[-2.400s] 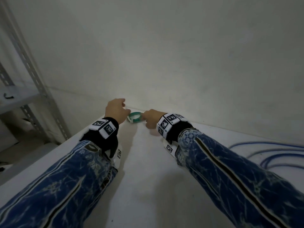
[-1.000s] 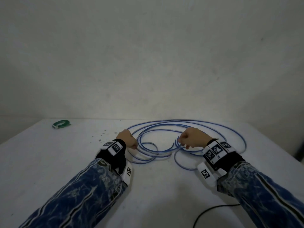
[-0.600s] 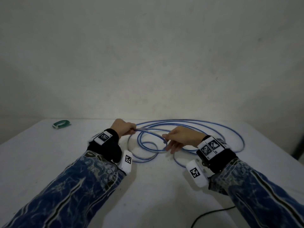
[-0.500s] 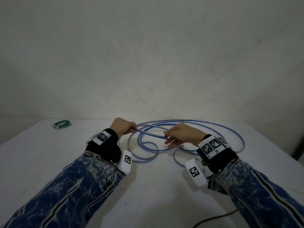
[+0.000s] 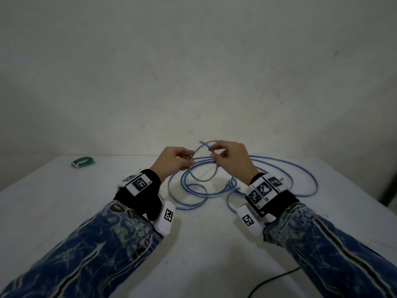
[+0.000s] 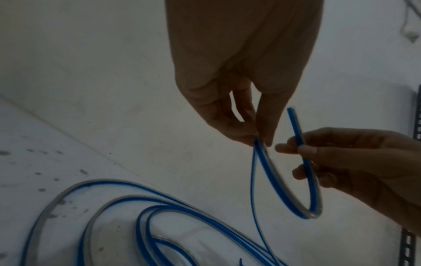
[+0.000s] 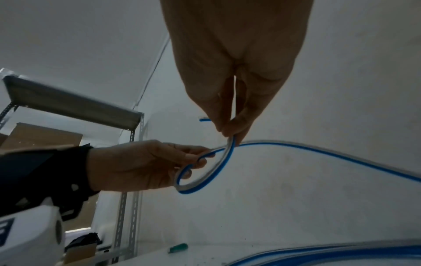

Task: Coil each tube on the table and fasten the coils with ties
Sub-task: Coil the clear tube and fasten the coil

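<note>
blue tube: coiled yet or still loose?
Mostly loose. Blue tube sprawls over the table; only one small loop is held between left hand and right hand.

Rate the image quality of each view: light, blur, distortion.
Head view: dim, corners darkened, table edges bowed by the wide lens; the blue-striped clear tube stays sharp. Left wrist view: the left hand is a dark, underexposed shape against the pale wall. Right wrist view: the right hand is likewise shadowed, and the grey metal shelf looks smeared.
</note>
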